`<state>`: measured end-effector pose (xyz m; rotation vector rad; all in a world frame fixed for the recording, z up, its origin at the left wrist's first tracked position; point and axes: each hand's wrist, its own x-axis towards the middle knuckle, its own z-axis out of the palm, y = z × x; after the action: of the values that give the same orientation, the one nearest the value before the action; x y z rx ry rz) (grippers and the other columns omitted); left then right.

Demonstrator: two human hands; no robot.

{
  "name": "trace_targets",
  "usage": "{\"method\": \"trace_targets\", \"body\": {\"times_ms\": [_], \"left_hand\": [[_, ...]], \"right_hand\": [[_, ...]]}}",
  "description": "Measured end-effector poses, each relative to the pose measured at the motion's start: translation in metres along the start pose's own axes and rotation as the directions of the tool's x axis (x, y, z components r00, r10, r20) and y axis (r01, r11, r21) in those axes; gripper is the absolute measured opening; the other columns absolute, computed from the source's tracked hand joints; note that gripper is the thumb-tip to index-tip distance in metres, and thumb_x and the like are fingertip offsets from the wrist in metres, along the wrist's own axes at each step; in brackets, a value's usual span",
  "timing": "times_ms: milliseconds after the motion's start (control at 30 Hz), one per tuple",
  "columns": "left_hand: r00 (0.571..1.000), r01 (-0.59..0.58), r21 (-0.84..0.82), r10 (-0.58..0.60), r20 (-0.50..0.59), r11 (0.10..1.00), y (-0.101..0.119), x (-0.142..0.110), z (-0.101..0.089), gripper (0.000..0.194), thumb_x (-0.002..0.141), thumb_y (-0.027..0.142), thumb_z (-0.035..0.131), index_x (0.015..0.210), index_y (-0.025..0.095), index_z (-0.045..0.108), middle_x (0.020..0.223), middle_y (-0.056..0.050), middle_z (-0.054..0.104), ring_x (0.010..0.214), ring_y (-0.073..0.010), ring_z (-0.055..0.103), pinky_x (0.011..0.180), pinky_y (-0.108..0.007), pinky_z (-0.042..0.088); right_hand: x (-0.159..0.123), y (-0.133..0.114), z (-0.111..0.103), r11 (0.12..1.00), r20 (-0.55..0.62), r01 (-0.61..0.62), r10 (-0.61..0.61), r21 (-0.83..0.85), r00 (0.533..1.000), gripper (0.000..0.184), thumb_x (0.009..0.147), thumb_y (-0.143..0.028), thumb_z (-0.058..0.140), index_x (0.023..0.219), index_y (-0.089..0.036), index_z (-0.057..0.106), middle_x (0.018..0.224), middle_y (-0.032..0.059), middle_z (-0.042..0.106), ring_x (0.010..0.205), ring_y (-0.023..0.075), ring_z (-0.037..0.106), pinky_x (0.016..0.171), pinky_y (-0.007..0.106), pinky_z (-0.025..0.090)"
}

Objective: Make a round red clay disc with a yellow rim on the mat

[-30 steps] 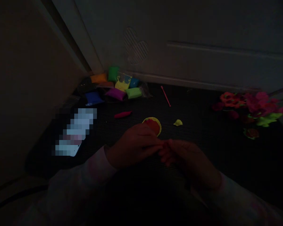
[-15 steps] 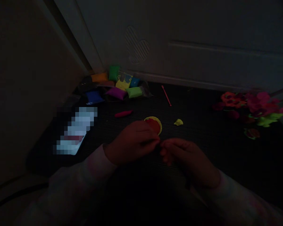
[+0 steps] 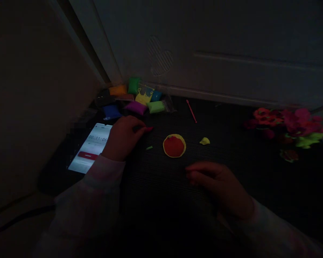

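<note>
The scene is very dark. My left hand (image 3: pixel 122 138) reaches out to the left and its fingers close on the pink clay stick (image 3: pixel 148 129) lying on the dark ribbed mat (image 3: pixel 231 150). My right hand (image 3: pixel 215 182) rests low on the mat with its fingers curled together; whether anything is in them I cannot make out. Between the hands lies a round red clay disc with a yellow rim (image 3: pixel 174 146). A small green bit (image 3: pixel 149 147) lies just left of the disc and a yellow scrap (image 3: pixel 204 141) just right of it.
A lit phone (image 3: pixel 93 148) lies beside my left wrist. Several coloured clay packets (image 3: pixel 136 98) are heaped in the back corner against a white door (image 3: pixel 231 43). A thin pink tool (image 3: pixel 191 111) lies behind the disc. Clay flowers (image 3: pixel 288 125) sit at the right.
My left hand has left the right hand and moved left and away to the pink stick, uncovering the red and yellow disc. The right hand has stayed in place.
</note>
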<state>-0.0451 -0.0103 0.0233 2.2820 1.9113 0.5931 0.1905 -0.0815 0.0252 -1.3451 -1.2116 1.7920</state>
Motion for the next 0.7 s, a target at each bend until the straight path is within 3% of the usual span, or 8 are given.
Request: {"method": "trace_targets", "body": {"times_ms": [167, 267, 433, 600, 700], "left_hand": [[0.998, 0.036, -0.013, -0.035, 0.056, 0.999, 0.001, 0.000, 0.005, 0.021, 0.078, 0.030, 0.050, 0.086, 0.017, 0.063, 0.087, -0.003, 0.064, 0.080, -0.0161, 0.057, 0.072, -0.027, 0.042], [0.997, 0.039, 0.009, -0.040, 0.071, 0.999, 0.001, -0.001, 0.005, 0.022, 0.079, 0.031, 0.048, 0.088, 0.017, 0.063, 0.089, -0.003, 0.064, 0.080, -0.0166, 0.057, 0.071, -0.027, 0.042], [0.994, -0.004, 0.054, -0.001, 0.105, 0.999, -0.002, 0.000, 0.006, 0.023, 0.078, 0.028, 0.049, 0.094, 0.016, 0.060, 0.093, -0.005, 0.062, 0.084, -0.0178, 0.056, 0.072, -0.028, 0.043], [0.996, -0.028, 0.080, 0.021, 0.087, 0.996, -0.003, 0.001, 0.011, 0.023, 0.080, 0.027, 0.046, 0.091, 0.013, 0.061, 0.091, -0.007, 0.062, 0.084, -0.0189, 0.056, 0.074, -0.030, 0.043], [0.997, -0.042, 0.090, 0.036, 0.071, 0.995, -0.002, 0.001, 0.013, 0.023, 0.080, 0.026, 0.046, 0.092, 0.013, 0.060, 0.091, -0.007, 0.061, 0.085, -0.0190, 0.055, 0.075, -0.030, 0.043]], "right_hand": [[-0.003, 0.004, -0.001, 0.981, 0.014, 0.139, -0.138, -0.137, 0.990, 0.020, 0.078, -0.030, 0.052, 0.096, -0.029, 0.062, 0.080, -0.0031, 0.063, 0.069, 0.0061, 0.055, 0.066, 0.020, 0.044], [-0.003, 0.004, 0.000, 0.983, 0.011, 0.138, -0.138, -0.124, 0.990, 0.022, 0.078, -0.029, 0.052, 0.099, -0.026, 0.058, 0.077, -0.0033, 0.062, 0.066, 0.0062, 0.054, 0.063, 0.020, 0.044], [-0.003, 0.002, 0.003, 0.997, 0.010, 0.033, -0.033, -0.074, 0.999, 0.012, 0.073, -0.031, 0.056, 0.077, -0.020, 0.055, 0.063, -0.0036, 0.060, 0.055, 0.0063, 0.052, 0.052, 0.018, 0.041], [-0.003, -0.004, 0.002, 0.980, 0.039, 0.093, -0.088, -0.178, 0.995, 0.028, 0.080, -0.037, 0.043, 0.061, -0.018, 0.052, 0.052, -0.0033, 0.055, 0.047, 0.0064, 0.048, 0.048, 0.019, 0.039], [-0.004, -0.004, 0.003, 0.989, 0.039, 0.074, -0.069, -0.131, 0.997, 0.022, 0.077, -0.035, 0.049, 0.063, -0.018, 0.053, 0.054, -0.0035, 0.056, 0.048, 0.0060, 0.049, 0.048, 0.018, 0.040]]}}
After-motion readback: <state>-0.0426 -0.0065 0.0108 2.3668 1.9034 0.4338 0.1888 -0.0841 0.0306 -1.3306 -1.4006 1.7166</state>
